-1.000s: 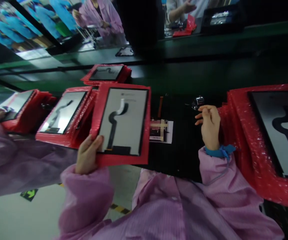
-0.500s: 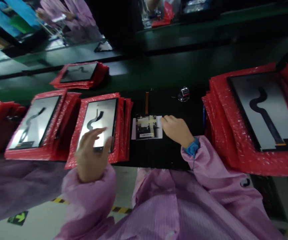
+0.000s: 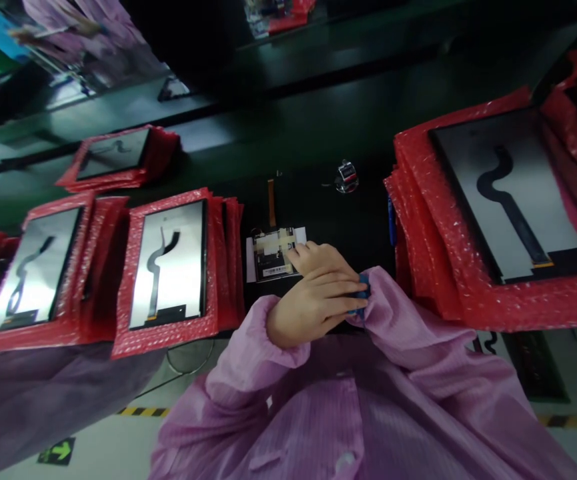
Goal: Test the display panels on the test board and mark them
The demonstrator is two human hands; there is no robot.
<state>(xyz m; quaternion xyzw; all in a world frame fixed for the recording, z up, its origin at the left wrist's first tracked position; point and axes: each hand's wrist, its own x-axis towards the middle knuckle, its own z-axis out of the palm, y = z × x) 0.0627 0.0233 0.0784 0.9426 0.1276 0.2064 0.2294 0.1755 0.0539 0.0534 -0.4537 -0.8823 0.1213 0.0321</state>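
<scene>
My left hand (image 3: 311, 308) reaches across my body, its fingers laid around the blue wristband (image 3: 362, 293) on my right wrist. Beneath and beyond it, my right hand (image 3: 324, 257) has bent fingers pressed at the right side of a small taped electronic panel (image 3: 274, 257). This panel is dark, with yellowish tape strips, a barcode label and a white sheet under it. An orange flex cable (image 3: 271, 203) runs up from its top edge. My left hand partly covers my right hand.
Display panels on red bubble bags are stacked to the left (image 3: 171, 267), far left (image 3: 38, 267), back left (image 3: 115, 153) and right (image 3: 513, 193). A shiny metal roll-like object (image 3: 347, 177) sits behind the panel. A blue pen-like item (image 3: 391, 220) lies by the right stack. Someone's dark sleeve (image 3: 43, 400) is at lower left.
My left hand has come from above the left stack over to my right wrist and closed on the wristband. My right hand stays at the small panel. The view has shifted slightly.
</scene>
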